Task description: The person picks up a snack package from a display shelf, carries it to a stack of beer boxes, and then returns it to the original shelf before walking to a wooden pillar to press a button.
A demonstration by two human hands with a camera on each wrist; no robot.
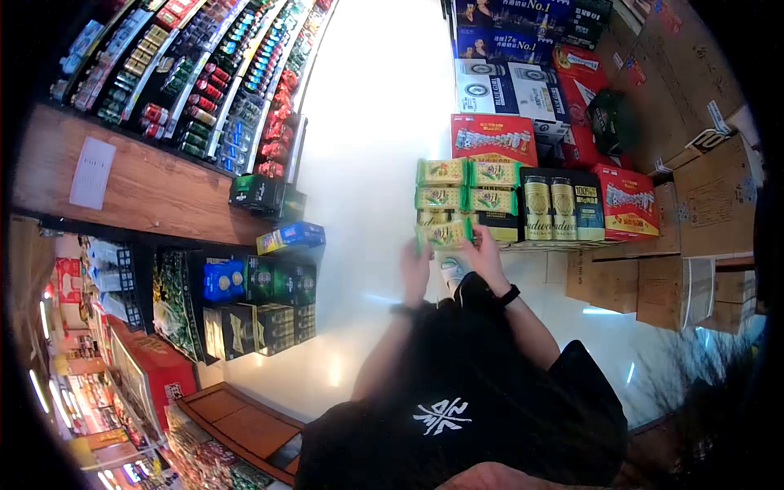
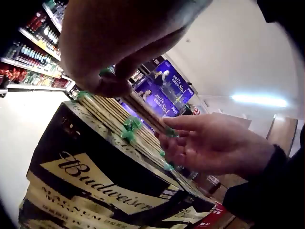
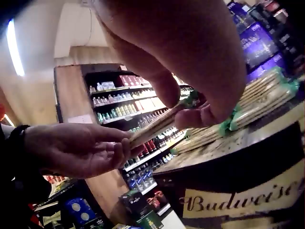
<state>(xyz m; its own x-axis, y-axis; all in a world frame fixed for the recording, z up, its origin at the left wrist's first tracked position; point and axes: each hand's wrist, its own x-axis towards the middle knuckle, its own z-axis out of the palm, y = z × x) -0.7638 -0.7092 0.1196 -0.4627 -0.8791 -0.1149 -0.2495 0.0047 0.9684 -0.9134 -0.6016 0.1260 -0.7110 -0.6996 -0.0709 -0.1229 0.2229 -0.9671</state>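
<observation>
Between both hands is a flat cracker packet [image 1: 445, 235] with green ends, held over the front edge of a black Budweiser beer case [image 2: 95, 176]. My left hand [image 1: 415, 265] pinches its left end, thumb on top and fingers beneath, as the right wrist view shows. At the other end, my right hand [image 1: 487, 255] pinches the packet between thumb and fingers. Several similar packets [image 1: 493, 199] lie in two columns on top of the case, just beyond the held one. Seen edge-on, the held packet [image 3: 155, 128] is thin and slightly tilted.
Red boxes [image 1: 490, 135] stand behind the packets, with tall beer-can cartons [image 1: 563, 204] to the right. Brown cardboard boxes [image 1: 710, 196] are stacked farther right. Shelves of drinks [image 1: 204, 90] line the left across a pale floor [image 1: 367, 163]. More beer cases [image 1: 278, 282] sit at the lower left.
</observation>
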